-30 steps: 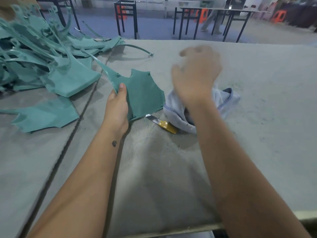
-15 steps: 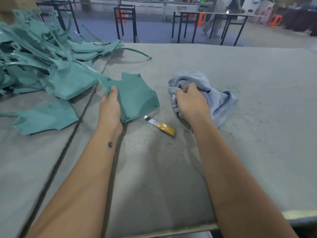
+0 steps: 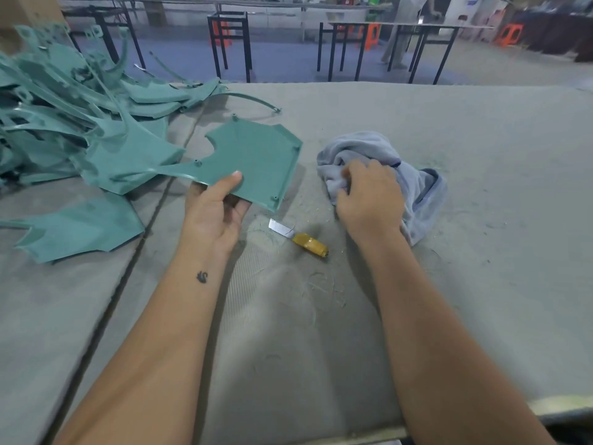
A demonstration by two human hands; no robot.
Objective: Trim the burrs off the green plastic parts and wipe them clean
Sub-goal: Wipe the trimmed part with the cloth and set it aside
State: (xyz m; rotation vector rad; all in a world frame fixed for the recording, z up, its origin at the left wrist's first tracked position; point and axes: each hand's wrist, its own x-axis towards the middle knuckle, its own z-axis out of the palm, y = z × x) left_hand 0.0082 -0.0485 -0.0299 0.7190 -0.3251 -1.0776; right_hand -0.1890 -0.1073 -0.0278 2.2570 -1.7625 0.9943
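- Head view: left hand (image 3: 215, 211) holds the green part (image 3: 253, 162) by its near edge, thumb on top and fingers under, near end lifted and tilted off the table (image 3: 449, 284).
- Right hand (image 3: 369, 200) lies on the cloth (image 3: 385, 168), fingers curled into the bunched fabric, gripping it. Cloth sits on the table just right of the part, not touching it.
- Knife (image 3: 300, 237) lies on the table between the two hands, blade pointing at the part, in nobody's grip.
- Pile (image 3: 64, 123) of more green parts far left; one flat part (image 3: 80, 229) lies apart, nearer.
- Step in hand, as I judge it: wiping. Trimming of this part looks finished, since thin shavings (image 3: 321, 284) lie on the table and the knife is down.
- To do it well: keep the left grip firm at the edge so the part does not flex; bring a thick wad of cloth over the face and run along the rims and the small bosses at the corners, where dust catches; keep the cloth clear of the shavings and the blade.
- Hard to make out: left fingers under the part are hidden; the part's far strip runs into the pile and its end cannot be traced; the pile is cut off at the left edge; any burrs left are too small to see; right fingertips are buried in the cloth.
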